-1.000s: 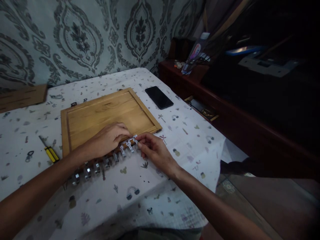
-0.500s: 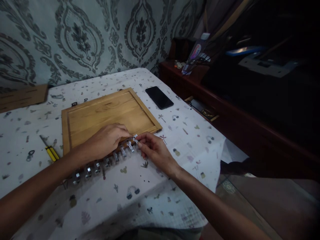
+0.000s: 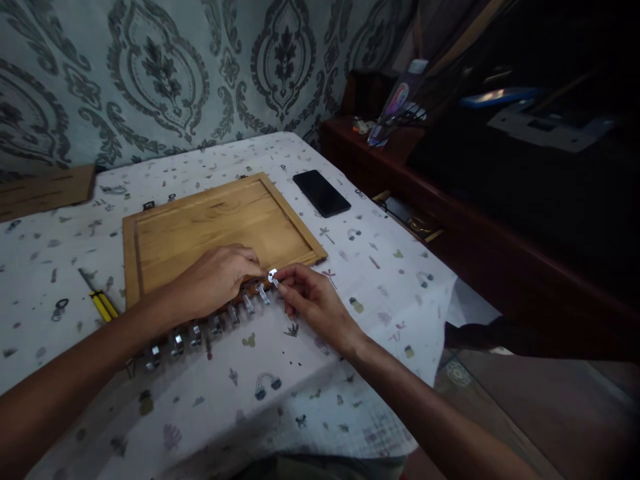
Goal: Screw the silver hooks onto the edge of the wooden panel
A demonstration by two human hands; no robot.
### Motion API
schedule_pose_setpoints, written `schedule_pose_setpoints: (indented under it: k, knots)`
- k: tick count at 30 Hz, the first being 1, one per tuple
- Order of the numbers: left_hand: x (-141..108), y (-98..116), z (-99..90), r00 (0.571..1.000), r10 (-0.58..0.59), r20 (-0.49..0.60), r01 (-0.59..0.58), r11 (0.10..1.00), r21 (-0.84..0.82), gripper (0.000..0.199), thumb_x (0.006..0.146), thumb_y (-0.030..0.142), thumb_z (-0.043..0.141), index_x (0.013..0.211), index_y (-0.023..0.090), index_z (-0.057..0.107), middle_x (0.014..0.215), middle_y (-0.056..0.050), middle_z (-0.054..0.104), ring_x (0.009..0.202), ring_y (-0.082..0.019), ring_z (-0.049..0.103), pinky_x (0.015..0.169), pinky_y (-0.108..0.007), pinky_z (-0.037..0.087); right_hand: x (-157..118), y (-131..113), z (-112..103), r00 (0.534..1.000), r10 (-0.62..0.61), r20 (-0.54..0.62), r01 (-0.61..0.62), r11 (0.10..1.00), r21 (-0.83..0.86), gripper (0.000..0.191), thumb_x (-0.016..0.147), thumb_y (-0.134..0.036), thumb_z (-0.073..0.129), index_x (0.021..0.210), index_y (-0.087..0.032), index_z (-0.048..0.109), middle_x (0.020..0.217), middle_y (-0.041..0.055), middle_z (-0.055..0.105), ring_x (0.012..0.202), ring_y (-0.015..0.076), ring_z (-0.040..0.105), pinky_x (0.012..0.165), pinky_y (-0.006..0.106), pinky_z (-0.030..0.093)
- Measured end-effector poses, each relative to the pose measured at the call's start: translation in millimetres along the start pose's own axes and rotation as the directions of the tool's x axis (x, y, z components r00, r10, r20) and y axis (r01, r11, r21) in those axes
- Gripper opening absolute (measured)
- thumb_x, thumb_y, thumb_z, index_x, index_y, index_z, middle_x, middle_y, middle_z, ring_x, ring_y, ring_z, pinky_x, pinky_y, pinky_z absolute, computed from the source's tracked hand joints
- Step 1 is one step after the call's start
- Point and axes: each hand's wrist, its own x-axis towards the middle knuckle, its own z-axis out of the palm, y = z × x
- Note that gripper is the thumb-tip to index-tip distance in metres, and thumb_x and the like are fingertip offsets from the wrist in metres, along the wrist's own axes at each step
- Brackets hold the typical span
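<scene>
A framed wooden panel (image 3: 210,220) lies flat on the patterned tablecloth. Along its near edge runs a row of several shiny metal clips (image 3: 249,304). My right hand (image 3: 315,300) pinches a small bright metal clip (image 3: 273,277) at the panel's near right part, thumb and forefinger closed on it. My left hand (image 3: 215,280) rests over the panel's near edge, its fingers bent together with the tips beside that same clip; whatever they pinch is too small to make out.
A black phone (image 3: 321,193) lies right of the panel. A yellow-handled screwdriver (image 3: 104,307) is at the left, cardboard (image 3: 50,190) at the far left. A dark red cabinet (image 3: 390,157) with a bottle (image 3: 400,100) and a partly open drawer (image 3: 413,220) stands at the right.
The view has shifted slightly. The clip between the hands appears turned a little, showing a brighter face. Both hands keep nearly the same pose.
</scene>
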Motion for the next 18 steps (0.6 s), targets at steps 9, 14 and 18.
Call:
schedule_pose_setpoints:
  k: [9,14,18]
  knots:
    - [1.2,0.5,0.3,0.999,-0.013,0.039,0.014,1.0,-0.013,0.039,0.076,-0.005,0.042,0.081,0.017,0.074,0.088,-0.005,0.072,0.081,-0.018,0.065,0.071,-0.029,0.045,-0.7,-2.3,-0.4,1.0,-0.008,-0.009,0.008,0.999,-0.033,0.017,0.088,-0.03,0.063,0.101,-0.019,0.061,0.074,-0.0041,0.056,0.055,0.0082,0.054,0.052,0.025,0.046]
    - [2.1,2.5,-2.7,0.996,-0.027,0.088,0.028,1.0,-0.012,0.039,0.075,-0.005,0.042,0.084,0.017,0.073,0.091,-0.005,0.072,0.084,-0.018,0.065,0.072,-0.029,0.045,-0.6,-2.0,-0.2,1.0,-0.008,-0.001,0.008,0.999,-0.046,0.016,0.088,-0.03,0.063,0.101,-0.02,0.061,0.074,-0.004,0.057,0.054,0.0075,0.053,0.051,0.024,0.045]
    - [2.1,3.4,-3.4,0.993,-0.037,0.113,0.036,0.999,0.013,0.038,0.076,-0.005,0.042,0.083,0.017,0.073,0.09,-0.005,0.072,0.085,-0.019,0.065,0.073,-0.029,0.044,-0.8,-1.3,-0.1,1.0,-0.014,-0.008,0.014,0.999,-0.042,0.017,0.088,-0.029,0.063,0.101,-0.019,0.062,0.073,-0.004,0.057,0.054,0.0076,0.054,0.052,0.024,0.045]
